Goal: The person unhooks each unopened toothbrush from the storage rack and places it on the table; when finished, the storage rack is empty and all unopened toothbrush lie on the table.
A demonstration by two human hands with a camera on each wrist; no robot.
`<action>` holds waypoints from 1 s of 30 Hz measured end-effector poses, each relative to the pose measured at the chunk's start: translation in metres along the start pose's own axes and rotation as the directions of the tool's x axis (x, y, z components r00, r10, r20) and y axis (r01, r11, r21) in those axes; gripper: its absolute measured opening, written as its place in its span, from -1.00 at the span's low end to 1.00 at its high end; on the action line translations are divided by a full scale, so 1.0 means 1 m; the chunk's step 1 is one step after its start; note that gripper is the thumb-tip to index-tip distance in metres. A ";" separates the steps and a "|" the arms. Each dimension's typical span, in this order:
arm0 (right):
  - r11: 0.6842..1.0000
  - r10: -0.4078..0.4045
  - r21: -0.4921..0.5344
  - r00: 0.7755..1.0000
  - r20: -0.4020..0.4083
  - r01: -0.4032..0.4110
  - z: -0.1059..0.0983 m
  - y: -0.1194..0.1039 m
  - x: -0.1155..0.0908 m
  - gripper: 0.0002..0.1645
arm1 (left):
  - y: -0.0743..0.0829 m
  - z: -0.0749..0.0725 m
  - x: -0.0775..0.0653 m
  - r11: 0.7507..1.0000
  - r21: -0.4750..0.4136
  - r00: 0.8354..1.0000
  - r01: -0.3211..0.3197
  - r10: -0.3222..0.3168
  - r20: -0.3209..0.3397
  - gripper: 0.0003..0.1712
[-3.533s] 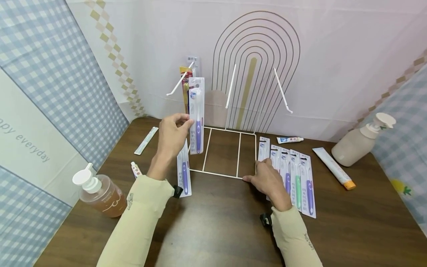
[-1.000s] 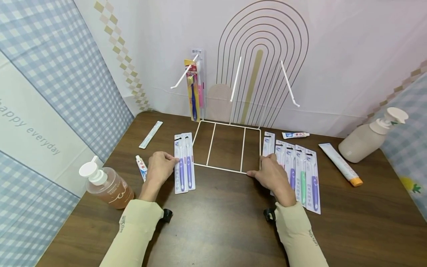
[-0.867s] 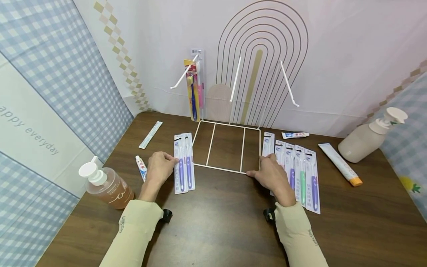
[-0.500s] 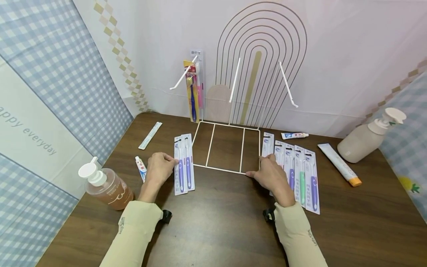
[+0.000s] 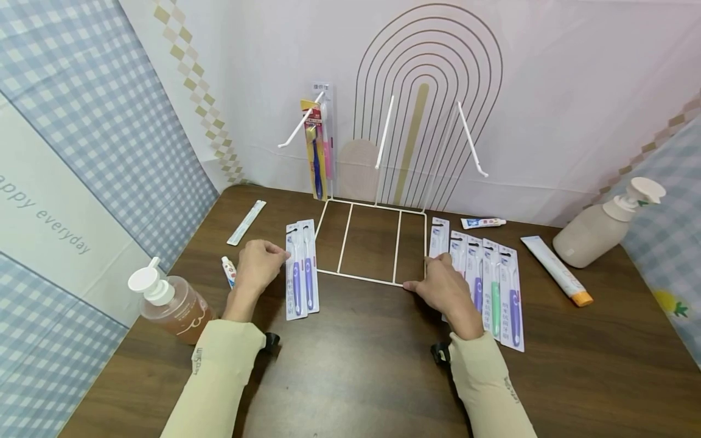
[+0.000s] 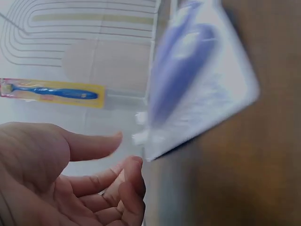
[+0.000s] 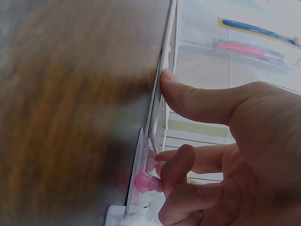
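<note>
Two packaged purple toothbrushes lie side by side on the table, left of a white wire rack. My left hand is at their left edge; in the left wrist view its thumb and fingers stand apart with nothing between them. At the rack's front right corner is my right hand, thumb at the base wire and bent fingers by a pink-handled toothbrush pack. More packaged toothbrushes lie in a row to the right, partly covered by this hand. A yellow toothbrush pack and a pink one hang on the left hook.
The middle hook and right hook stick out bare. A pump bottle of amber liquid and a small toothpaste tube are at left, near a slim white packet. At right are a beige pump bottle and an orange-capped tube.
Earlier my left hand held a packaged purple toothbrush up by the left hook; that pack now lies beside the other. Since half a second ago the left hand has shifted slightly away from me.
</note>
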State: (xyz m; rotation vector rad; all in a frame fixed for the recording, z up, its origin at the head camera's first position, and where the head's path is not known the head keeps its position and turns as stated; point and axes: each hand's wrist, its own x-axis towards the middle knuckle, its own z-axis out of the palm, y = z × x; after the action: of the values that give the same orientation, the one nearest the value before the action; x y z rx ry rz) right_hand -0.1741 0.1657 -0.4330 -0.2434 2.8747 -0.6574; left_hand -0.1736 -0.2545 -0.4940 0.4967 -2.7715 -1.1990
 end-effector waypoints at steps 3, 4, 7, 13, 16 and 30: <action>1.000 0.009 0.006 1.000 0.014 -0.010 -0.002 0.000 0.000 0.05 | 0.016 -0.005 0.010 0.999 -0.019 0.999 -0.032 0.032 -0.039 -0.62; 1.000 0.009 0.006 1.000 0.013 -0.009 -0.001 0.001 0.001 0.05 | 0.024 -0.006 0.013 0.998 -0.036 0.997 -0.048 0.045 -0.067 -0.60; 1.000 0.013 0.005 1.000 0.002 -0.013 0.003 0.007 0.005 0.07 | 0.068 -0.019 0.008 0.987 -0.129 0.991 -0.097 0.084 -0.100 -0.51; 1.000 -0.002 0.003 1.000 -0.014 0.002 0.011 0.016 0.012 0.03 | 0.156 -0.049 -0.012 0.908 -0.384 0.984 -0.170 0.133 -0.120 -0.40; 1.000 -0.008 -0.005 1.000 -0.017 0.008 0.012 0.017 0.013 -0.04 | 0.176 -0.053 -0.005 0.864 -0.463 0.977 -0.199 0.139 -0.161 -0.42; 1.000 0.007 -0.009 1.000 -0.026 -0.007 0.025 0.033 0.025 0.19 | 0.200 -0.052 0.022 0.819 -0.490 0.950 -0.299 0.206 -0.235 -0.63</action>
State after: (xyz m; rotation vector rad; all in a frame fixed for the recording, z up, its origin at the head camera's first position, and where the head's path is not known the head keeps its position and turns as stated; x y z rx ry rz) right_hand -0.1967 0.1799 -0.4735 -0.2279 2.9027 -0.6508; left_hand -0.2363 -0.1696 -0.3150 0.1569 -2.1432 -1.6573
